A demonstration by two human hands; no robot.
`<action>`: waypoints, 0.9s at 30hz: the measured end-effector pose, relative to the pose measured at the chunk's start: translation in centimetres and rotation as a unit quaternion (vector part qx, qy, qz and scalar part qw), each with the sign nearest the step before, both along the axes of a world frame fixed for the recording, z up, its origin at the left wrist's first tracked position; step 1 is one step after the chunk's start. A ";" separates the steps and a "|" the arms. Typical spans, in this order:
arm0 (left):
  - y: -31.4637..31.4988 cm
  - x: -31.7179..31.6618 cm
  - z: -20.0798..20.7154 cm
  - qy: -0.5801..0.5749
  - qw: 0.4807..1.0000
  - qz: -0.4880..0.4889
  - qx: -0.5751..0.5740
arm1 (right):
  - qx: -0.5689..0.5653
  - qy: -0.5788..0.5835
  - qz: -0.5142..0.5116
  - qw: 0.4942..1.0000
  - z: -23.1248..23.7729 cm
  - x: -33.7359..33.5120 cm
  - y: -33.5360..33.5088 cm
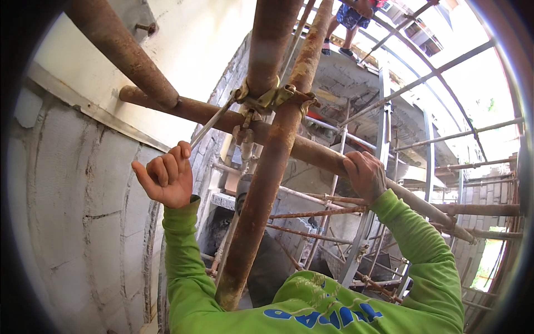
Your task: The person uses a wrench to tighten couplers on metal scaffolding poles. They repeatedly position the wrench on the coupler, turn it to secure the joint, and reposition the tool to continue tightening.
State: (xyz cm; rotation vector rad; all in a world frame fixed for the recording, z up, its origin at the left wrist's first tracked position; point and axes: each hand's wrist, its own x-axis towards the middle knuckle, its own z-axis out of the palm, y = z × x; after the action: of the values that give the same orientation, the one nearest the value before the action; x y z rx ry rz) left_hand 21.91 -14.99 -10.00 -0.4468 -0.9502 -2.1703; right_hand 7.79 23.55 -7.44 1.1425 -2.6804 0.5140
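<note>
From here I see a slim grey metal wrench (pixel 213 120) slanting from a yellowish metal scaffold coupler (pixel 268 100) down-left to the person's half-curled left hand (pixel 170 176); whether that grips it, I can't tell. The right hand (pixel 367 176) wraps over a rusty round steel tube (pixel 320 153).

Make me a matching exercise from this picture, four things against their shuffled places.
Things
1. bare left hand
2. bare right hand
3. brass-coloured metal coupler
4. pale grey block wall

Places
A. where rusty round metal pipes meet
B. cupped over a long, slanting rusty pipe
C. along the picture's left side
D. at a slim silver bar's lower end

Pairs: 1-D, 2-B, 3-A, 4-C
</note>
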 end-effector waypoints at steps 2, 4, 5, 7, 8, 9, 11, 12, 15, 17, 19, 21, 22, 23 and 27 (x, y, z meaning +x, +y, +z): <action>-0.5 -0.8 1.0 -0.002 0.996 0.020 0.085 | -0.015 0.000 0.006 1.000 0.0 -0.1 -0.1; -1.2 -1.8 2.2 0.039 0.983 -0.032 0.175 | -0.016 0.011 0.012 1.000 -0.1 -0.1 0.0; -1.3 -1.7 2.9 0.023 0.988 -0.016 0.150 | -0.013 0.010 0.004 1.000 -0.1 -0.3 0.0; -1.4 -2.2 4.7 -0.064 0.988 0.095 0.102 | -0.015 0.011 0.010 1.000 -0.2 -0.1 0.1; -1.6 -2.7 6.2 -0.084 0.984 0.137 0.075 | -0.005 -0.001 0.009 1.000 -0.1 0.0 0.2; -2.2 -3.7 8.2 -0.138 0.975 0.162 0.071 | -0.005 -0.002 0.007 1.000 -0.1 0.0 0.1; -2.9 -6.5 12.0 -0.191 0.963 0.170 0.083 | 0.000 -0.002 0.004 1.000 0.1 0.1 0.1; -3.2 -8.1 13.7 -0.209 0.961 0.157 0.094 | -0.004 -0.004 0.002 1.000 0.2 0.1 0.1; -3.9 -11.9 17.5 -0.263 0.959 0.100 0.019 | -0.019 -0.012 0.003 1.000 0.3 0.1 0.1; -3.5 -13.5 18.4 -0.302 0.945 0.069 -0.104 | -0.021 -0.003 0.005 1.000 0.3 0.0 0.1; -2.6 -15.2 18.6 -0.291 0.933 0.048 -0.206 | -0.020 0.000 0.003 1.000 0.2 -0.1 0.3; -2.0 -16.7 19.5 -0.354 0.918 0.055 -0.168 | -0.012 -0.004 0.003 1.000 0.0 -0.1 0.4; -1.7 -17.5 20.0 -0.359 0.917 0.052 -0.167 | -0.016 0.000 0.002 1.000 -0.1 -0.1 0.5; -1.5 -18.3 20.4 -0.402 0.902 0.048 -0.149 | -0.018 0.000 0.000 1.000 -0.2 0.0 0.6; -1.2 -21.8 19.8 -0.454 0.874 0.089 -0.145 | -0.039 -0.004 -0.005 0.999 -0.4 -0.1 0.6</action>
State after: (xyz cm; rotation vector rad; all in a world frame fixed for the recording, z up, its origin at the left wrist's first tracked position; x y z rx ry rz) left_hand 0.13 -16.18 9.85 0.5935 -1.7420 -2.0432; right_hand 7.72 24.19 -7.87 1.1077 -2.6459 0.6172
